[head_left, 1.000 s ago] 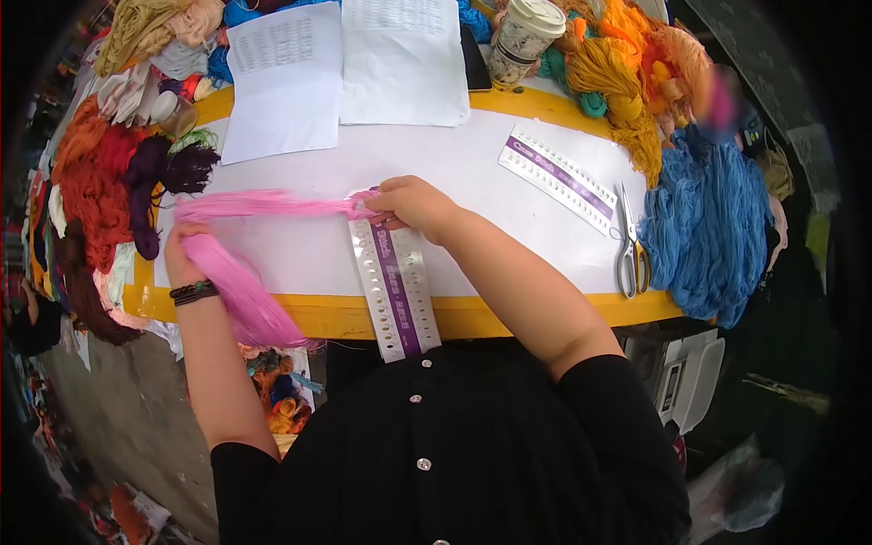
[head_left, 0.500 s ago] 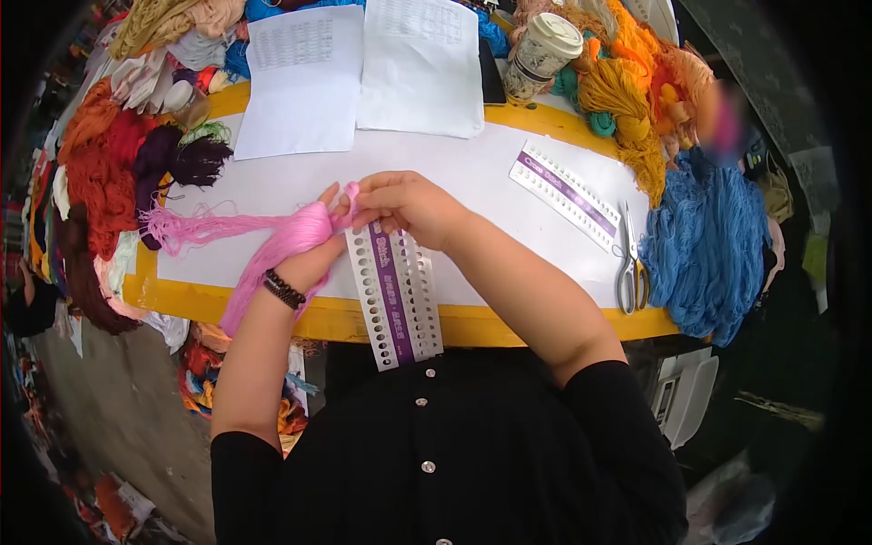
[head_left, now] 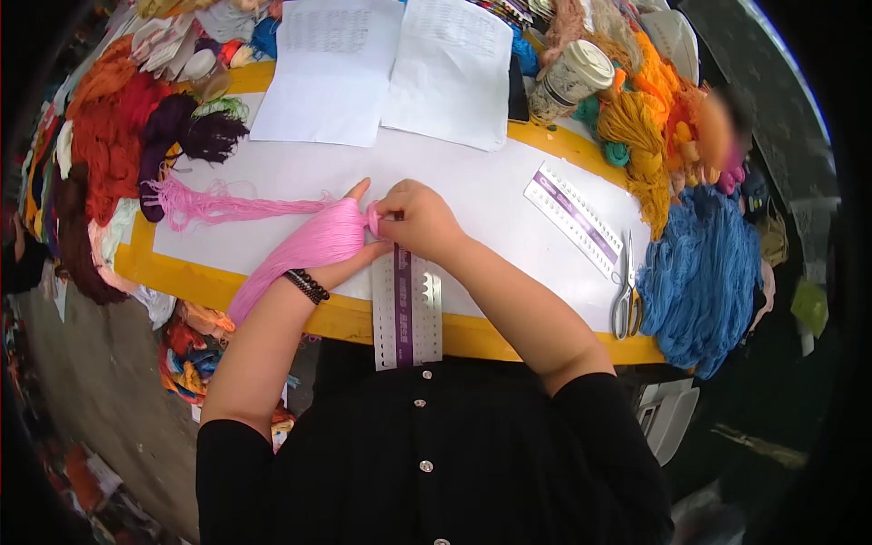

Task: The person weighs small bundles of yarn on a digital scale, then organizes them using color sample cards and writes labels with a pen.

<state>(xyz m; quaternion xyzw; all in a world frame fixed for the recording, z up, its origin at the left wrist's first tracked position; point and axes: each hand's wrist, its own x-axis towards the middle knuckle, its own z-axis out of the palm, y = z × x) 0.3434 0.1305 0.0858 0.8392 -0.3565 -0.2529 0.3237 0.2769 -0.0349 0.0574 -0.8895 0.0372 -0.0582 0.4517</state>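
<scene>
A thick skein of pink embroidery thread [head_left: 309,241] lies over my left hand [head_left: 352,263] and hangs down along the wrist. My left hand is closed round it, thumb and one fingertip showing on either side, the other fingers hidden. At the skein's end, my right hand [head_left: 413,218] pinches a small pink loop [head_left: 373,219] with bent fingers. Loose pink strands [head_left: 218,207] trail to the left over the white sheet. Below my hands, a punched thread card [head_left: 406,313] with a purple band reaches past the table edge, its top partly covered.
Scissors [head_left: 625,300] and a second punched card [head_left: 574,218] lie at the right, beside a blue thread bundle [head_left: 699,282]. Printed sheets [head_left: 331,73] and a lidded cup [head_left: 570,82] stand at the back. Red and purple skeins [head_left: 109,154] cover the left side.
My right fingers have curled in and drawn the pink loop lower, close to the skein. The left thumb now points straighter to the right. The whole view has shifted slightly.
</scene>
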